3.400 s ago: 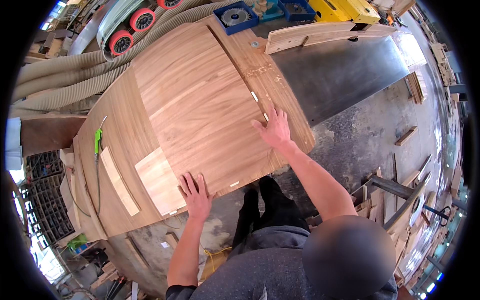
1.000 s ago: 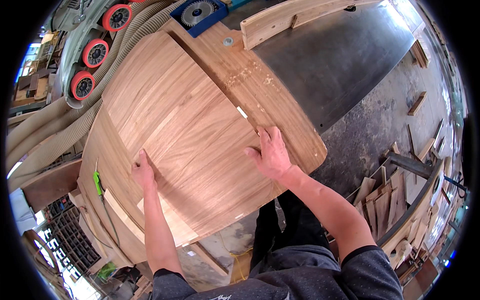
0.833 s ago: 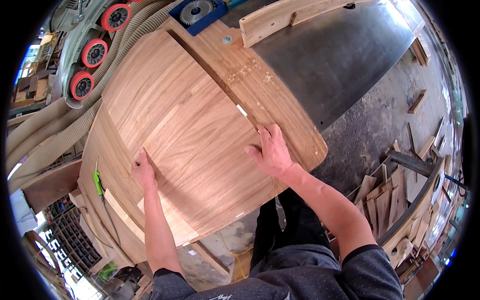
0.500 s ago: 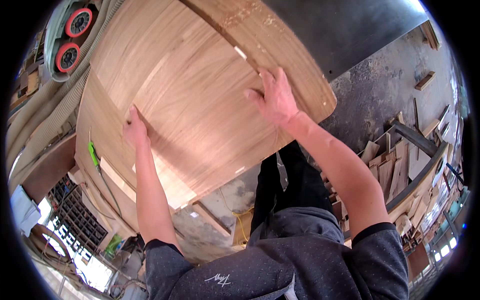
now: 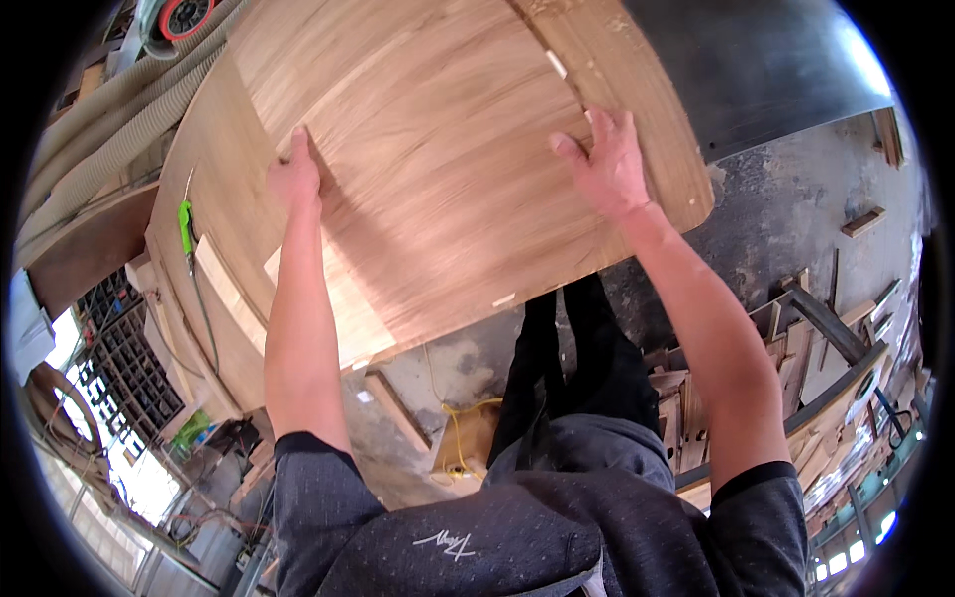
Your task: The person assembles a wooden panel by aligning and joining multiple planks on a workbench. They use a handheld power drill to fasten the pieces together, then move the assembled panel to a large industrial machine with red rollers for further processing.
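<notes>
A broad wooden panel with streaky grain lies flat before me on a larger rounded wooden board. My left hand is closed at the panel's left side, one digit pointing forward along its face; the curled fingers are partly hidden. At the right edge my right hand rests on the wood, its thumb and fingers spread apart. A small white piece shows in the gap just beyond that hand. Beside the left forearm, a green-handled tool with a thin tip and a cord lies on the board.
Ribbed hoses and a red-rimmed wheel are at the far left. A dark sheet adjoins the board at the far right. Wood offcuts and a dark frame stand on the right. A yellow cord lies below.
My view has shifted, so the panel, board and floor appear further right and higher. Both hands stay at about the same places on the panel.
</notes>
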A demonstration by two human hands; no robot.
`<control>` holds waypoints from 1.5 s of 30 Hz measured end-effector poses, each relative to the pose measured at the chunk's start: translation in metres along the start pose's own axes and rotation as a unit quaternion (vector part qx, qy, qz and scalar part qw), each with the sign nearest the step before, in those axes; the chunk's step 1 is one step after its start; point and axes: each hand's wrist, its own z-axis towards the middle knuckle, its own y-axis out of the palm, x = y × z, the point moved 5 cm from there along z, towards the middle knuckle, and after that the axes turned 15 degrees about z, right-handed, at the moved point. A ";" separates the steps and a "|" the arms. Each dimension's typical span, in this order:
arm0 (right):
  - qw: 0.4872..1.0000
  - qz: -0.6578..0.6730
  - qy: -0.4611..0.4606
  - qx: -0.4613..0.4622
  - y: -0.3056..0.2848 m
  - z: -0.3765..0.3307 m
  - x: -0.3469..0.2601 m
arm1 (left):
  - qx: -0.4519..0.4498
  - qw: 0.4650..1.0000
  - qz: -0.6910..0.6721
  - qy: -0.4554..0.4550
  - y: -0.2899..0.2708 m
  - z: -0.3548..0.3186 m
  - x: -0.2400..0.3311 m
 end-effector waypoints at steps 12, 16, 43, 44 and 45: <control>0.998 0.038 0.040 0.010 -0.006 -0.003 -0.008 | -0.039 0.908 0.182 0.375 0.000 -0.191 0.108; 0.997 0.044 0.060 0.005 -0.006 -0.002 -0.005 | -0.120 0.870 0.189 0.440 0.007 -0.277 0.143; 0.994 0.035 0.102 -0.019 -0.027 -0.032 -0.006 | -0.086 0.962 0.193 0.174 -0.028 -0.208 0.043; 0.994 0.036 0.100 -0.019 -0.027 -0.032 -0.007 | -0.062 0.970 0.205 0.115 -0.041 -0.190 0.020; 0.994 0.036 0.098 -0.018 -0.027 -0.032 -0.007 | -0.066 0.970 0.232 0.028 -0.046 -0.179 -0.003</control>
